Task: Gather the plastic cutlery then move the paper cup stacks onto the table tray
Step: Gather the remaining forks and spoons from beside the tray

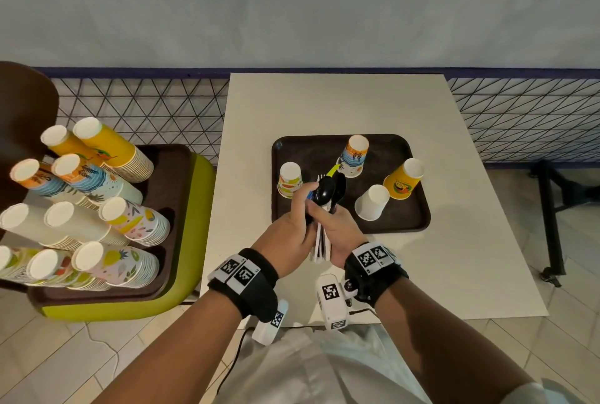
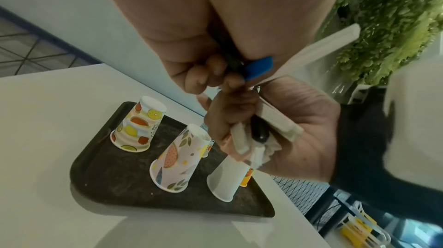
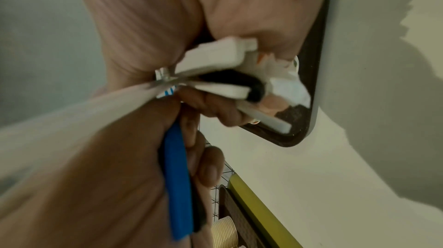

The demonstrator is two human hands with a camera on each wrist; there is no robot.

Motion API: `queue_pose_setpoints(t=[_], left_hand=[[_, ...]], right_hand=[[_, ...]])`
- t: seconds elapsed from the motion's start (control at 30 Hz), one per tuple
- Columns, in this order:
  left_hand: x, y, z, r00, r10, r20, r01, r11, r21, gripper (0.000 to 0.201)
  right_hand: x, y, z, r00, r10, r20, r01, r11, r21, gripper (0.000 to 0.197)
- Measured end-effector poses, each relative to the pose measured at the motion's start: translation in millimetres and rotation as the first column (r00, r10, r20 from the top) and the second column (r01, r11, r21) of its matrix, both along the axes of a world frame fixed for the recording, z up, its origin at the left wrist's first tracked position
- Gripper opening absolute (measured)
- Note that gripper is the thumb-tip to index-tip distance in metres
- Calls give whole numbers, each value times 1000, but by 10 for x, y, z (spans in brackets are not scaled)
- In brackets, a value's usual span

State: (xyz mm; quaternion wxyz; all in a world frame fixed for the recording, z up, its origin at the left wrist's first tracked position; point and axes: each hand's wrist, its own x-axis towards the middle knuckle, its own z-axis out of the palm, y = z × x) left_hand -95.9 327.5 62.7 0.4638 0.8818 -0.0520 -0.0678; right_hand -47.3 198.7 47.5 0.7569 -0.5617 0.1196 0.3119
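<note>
Both hands hold one bundle of plastic cutlery (image 1: 325, 208) just above the front left of the dark table tray (image 1: 409, 219). Black spoon bowls (image 1: 328, 190) and a green tip stick out over the tray; white handles (image 1: 319, 247) hang below the palms. My left hand (image 1: 293, 225) grips a blue handle (image 3: 178, 166) and a black piece. My right hand (image 1: 339, 229) curls round the white handles (image 3: 215, 58). Several single upturned paper cups (image 1: 372, 203) stand on the table tray. Several tall paper cup stacks (image 1: 97, 195) stand on a side tray at the left.
The side tray (image 1: 167, 176) rests on a green stool (image 1: 194, 241) beside the white table (image 1: 461, 257). A brown chair back (image 1: 22, 111) rises behind the stacks. A wire-mesh fence runs along the far edge. Black table legs (image 1: 552, 215) stand at the right.
</note>
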Motion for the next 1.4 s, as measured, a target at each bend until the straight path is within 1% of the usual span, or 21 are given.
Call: queue_pose_setpoints(t=[0.07, 0.13, 0.2, 0.27, 0.3, 0.4, 0.47, 0.57, 0.67, 0.7, 0.8, 0.9, 0.93, 1.0, 1.03, 1.1, 1.2, 1.27, 1.33, 1.4], left_hand=[[16, -4, 13, 1000, -25, 3, 25, 999, 33, 69], [18, -20, -4, 999, -45, 11, 45, 998, 41, 73], [-4, -25, -26, 999, -37, 9, 37, 999, 24, 79], [-23, 0, -51, 999, 31, -11, -32, 999, -39, 79], [-30, 29, -73, 996, 83, -29, -85, 994, -74, 73], [-15, 118, -152, 980, 179, -82, -188, 975, -116, 38], [-13, 120, -182, 973, 203, -111, -220, 962, -164, 23], [-6, 13, -160, 966, 229, -123, -251, 941, -225, 19], [12, -100, -143, 965, 242, -105, -260, 937, -233, 19], [20, -125, -149, 965, 243, -100, -260, 937, -234, 20], [49, -161, -192, 972, 229, -44, -233, 954, -187, 19], [92, -186, -168, 983, 180, 33, -174, 975, -137, 12], [105, -192, -146, 985, 162, 57, -156, 983, -99, 10], [114, -186, -107, 987, 143, 69, -142, 990, -20, 14], [107, -169, -95, 990, 137, 39, -136, 991, -17, 17], [65, -122, -88, 994, 92, -64, -92, 996, -8, 19], [-66, -69, -106, 982, 24, -187, -9, 997, 83, 22], [-199, -72, -144, 965, 26, -262, 8, 992, 127, 27], [-363, -97, -205, 943, 33, -332, 5, 994, 113, 27], [-512, -198, -270, 904, 49, -424, -7, 995, 101, 23]], right_hand=[[28, -8, 8, 1000, 29, -6, -29, 999, -21, 15], [52, -34, 21, 999, 23, -25, -24, 999, -41, 9], [60, -38, 24, 999, -31, -29, 30, 999, -36, 9], [63, -23, -4, 994, -106, -40, 105, 994, -40, 6], [70, -21, -15, 989, -144, -41, 142, 989, -44, 5], [123, -36, -40, 970, -239, -50, 235, 969, -70, 29], [138, -42, -45, 963, -265, -58, 261, 963, -70, 30], [138, -34, -39, 968, -237, -79, 231, 970, -74, 27], [141, -78, -21, 975, -215, -51, 209, 972, -107, 12], [141, -104, -7, 976, -215, -40, 209, 972, -107, 10], [143, -184, 32, 977, -213, 16, 214, 972, -95, 21], [186, -323, 18, 969, -215, 122, 234, 957, -172, 26], [202, -385, 11, 964, -207, 164, 239, 948, -209, 29], [227, -537, -22, 953, -201, 226, 259, 929, -263, 34], [237, -626, -35, 949, -207, 237, 271, 919, -285, 35], [255, -829, -42, 941, -233, 244, 305, 896, -324, 38], [292, -1181, -42, 929, -262, 260, 346, 863, -368, 42], [319, -1443, -46, 926, -255, 279, 353, 848, -396, 44], [350, -1732, -73, 929, -256, 267, 351, 840, -414, 44], [387, -2087, -113, 935, -245, 257, 338, 836, -432, 44]])
